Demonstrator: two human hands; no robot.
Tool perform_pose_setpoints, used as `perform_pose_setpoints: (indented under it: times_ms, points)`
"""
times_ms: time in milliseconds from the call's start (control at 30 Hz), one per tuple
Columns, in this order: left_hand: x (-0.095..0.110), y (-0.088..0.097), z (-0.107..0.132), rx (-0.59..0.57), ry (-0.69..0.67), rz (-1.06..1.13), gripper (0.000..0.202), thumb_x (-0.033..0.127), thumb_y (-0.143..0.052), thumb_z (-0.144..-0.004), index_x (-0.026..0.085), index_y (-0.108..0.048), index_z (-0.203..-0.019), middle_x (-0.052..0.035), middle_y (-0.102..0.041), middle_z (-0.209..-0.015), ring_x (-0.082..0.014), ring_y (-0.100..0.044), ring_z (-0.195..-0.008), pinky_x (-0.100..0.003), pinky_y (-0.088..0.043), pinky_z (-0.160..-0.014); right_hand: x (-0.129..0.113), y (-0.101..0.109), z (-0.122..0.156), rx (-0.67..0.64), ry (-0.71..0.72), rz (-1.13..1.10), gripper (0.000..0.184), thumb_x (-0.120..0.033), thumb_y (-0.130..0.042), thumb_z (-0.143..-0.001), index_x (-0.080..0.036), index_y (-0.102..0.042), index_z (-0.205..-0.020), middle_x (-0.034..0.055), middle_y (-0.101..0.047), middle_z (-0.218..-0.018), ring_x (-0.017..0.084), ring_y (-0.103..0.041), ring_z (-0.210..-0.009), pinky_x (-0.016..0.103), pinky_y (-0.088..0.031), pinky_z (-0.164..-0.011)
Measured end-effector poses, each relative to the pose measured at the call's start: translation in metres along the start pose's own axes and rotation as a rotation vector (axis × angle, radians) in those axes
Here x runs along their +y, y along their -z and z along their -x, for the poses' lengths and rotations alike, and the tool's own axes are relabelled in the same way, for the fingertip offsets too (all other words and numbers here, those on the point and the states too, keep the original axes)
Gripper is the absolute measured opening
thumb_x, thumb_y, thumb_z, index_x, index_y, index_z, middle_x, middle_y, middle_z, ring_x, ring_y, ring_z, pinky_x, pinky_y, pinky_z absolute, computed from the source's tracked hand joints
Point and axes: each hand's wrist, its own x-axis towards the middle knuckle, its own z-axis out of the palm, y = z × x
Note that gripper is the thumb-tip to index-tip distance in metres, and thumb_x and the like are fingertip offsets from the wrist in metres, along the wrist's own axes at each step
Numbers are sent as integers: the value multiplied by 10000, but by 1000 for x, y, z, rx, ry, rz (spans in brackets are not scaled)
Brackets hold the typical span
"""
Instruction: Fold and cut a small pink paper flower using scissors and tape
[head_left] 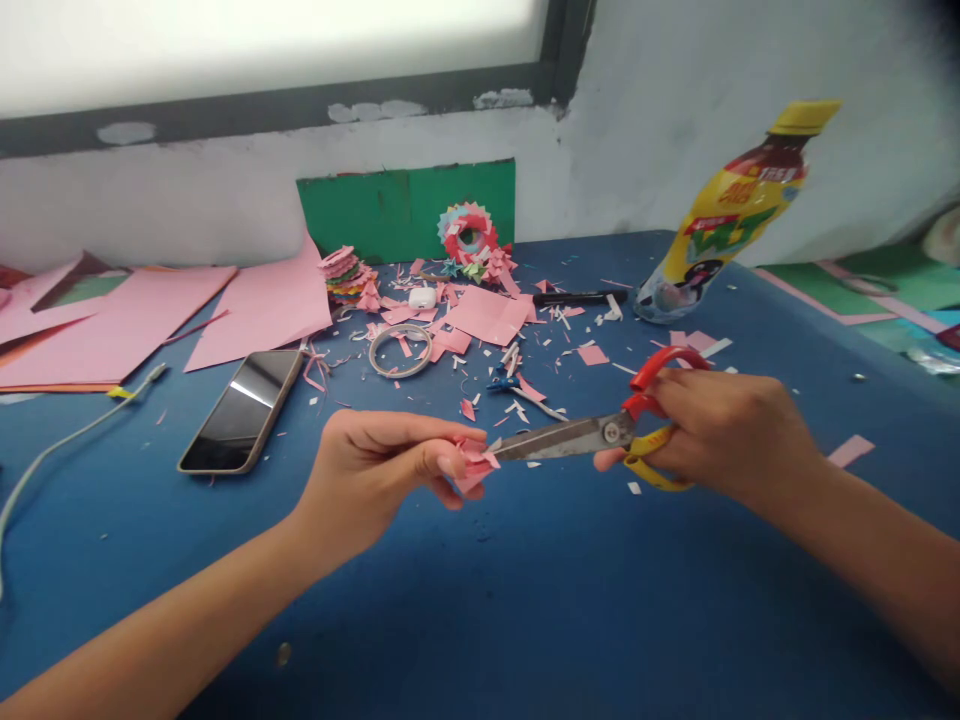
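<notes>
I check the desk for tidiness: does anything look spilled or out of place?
Yes. Small pink and white paper scraps lie scattered over the blue table, between the phone and the bottle, like cutting waste.

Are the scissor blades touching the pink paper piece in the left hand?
Touching: the head view shows the scissors blade tips meeting the pink paper piece pinched by the left hand.

A single head-worn camera looked forward and down across the blue table (525, 600) toward the wall (675, 150) and window frame (300, 100) along the top of the frame. It sat close: both forearms entered from the lower corners, meeting at centre.
</notes>
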Motion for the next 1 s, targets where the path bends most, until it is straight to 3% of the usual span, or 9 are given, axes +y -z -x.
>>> perform_pose_setpoints:
  times_ms: [367,600,800,1000]
  points:
    - [-2,-2,0,-12,43,92,109,306,-788,-598,221,-760,-660,-8,-697,-521,-149,-645,-448,-205,-541,-403,-6,-1,1,-7,-74,33,638,-647,-285,-841,-115,-592,-668,6,-461,-452,109,-425,-410,228,-280,-431]
    - [-1,-1,3,-17,10,109,46,238,-767,-635,220,-761,-677,-5,-707,-539,-137,-654,-477,-183,-541,-422,-7,2,-2,3,-30,46,625,-597,-250,-877,-140,-551,-575,-5,-428,-423,104,-426,-381,220,-285,-411]
    - [0,-2,3,7,3,105,90,273,-787,-603,215,-760,-667,-7,-702,-526,-142,-651,-463,-192,-547,-415,-8,4,-3,-3,-44,48,624,-618,-272,-861,-139,-550,-573,-11,-421,-404,100,-428,-368,213,-296,-411]
    - [0,-3,3,6,-22,117,130,299,-805,-568,212,-758,-653,1,-698,-512,-129,-646,-448,-170,-542,-413,-12,1,-2,0,-56,31,696,-632,-164,-869,-134,-545,-565,-6,-420,-413,98,-429,-367,223,-286,-404]
